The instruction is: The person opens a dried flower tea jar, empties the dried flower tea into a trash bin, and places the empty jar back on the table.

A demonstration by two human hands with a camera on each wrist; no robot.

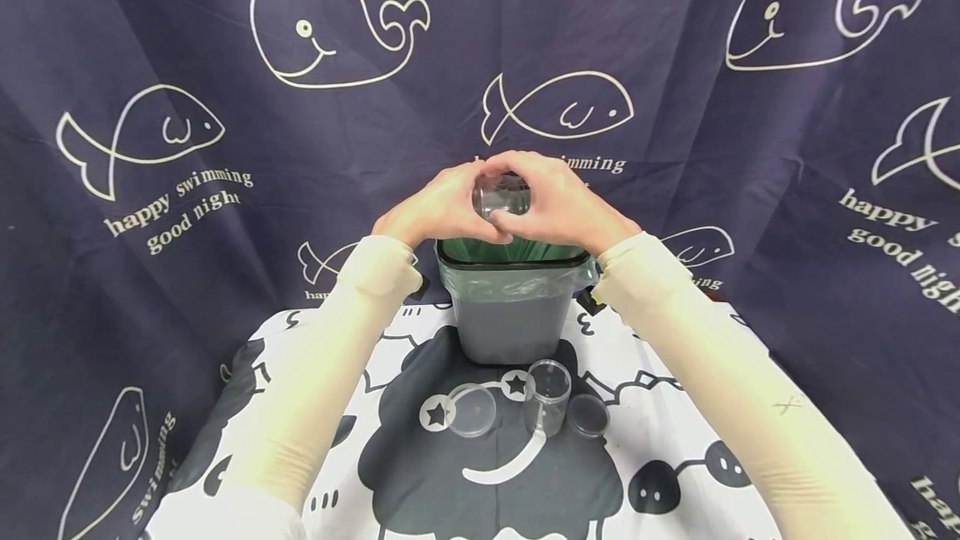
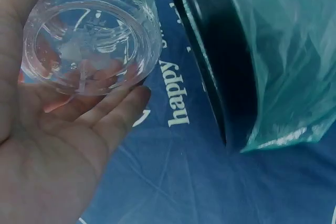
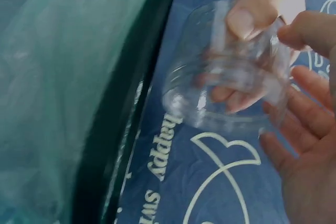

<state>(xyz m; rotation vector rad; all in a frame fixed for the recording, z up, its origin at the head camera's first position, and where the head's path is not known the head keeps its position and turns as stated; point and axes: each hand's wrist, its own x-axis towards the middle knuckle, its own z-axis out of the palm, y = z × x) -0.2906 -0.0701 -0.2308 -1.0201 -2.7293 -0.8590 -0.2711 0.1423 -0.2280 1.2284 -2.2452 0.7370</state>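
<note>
A clear plastic jar point(image 1: 501, 200) is held up between both hands, just above the back of a bin. My left hand point(image 1: 442, 205) grips it, with the thumb over the side and the fingers behind the jar point(image 2: 94, 45) in the left wrist view. From the other side my right hand point(image 1: 561, 202) curls round it; in the right wrist view its fingertips point(image 3: 273, 140) are right at the jar's end. The jar is tilted on its side in that view, and its see-through wall shows the fingers beyond.
Below the hands stands a grey bin point(image 1: 513, 327) with a black rim and a green liner bag point(image 1: 517, 252). In front of it, a second clear jar point(image 1: 547, 398) stands on the patterned cloth between two round lids, one left point(image 1: 472, 412) and one right point(image 1: 588, 416). A navy curtain point(image 1: 450, 123) hangs behind.
</note>
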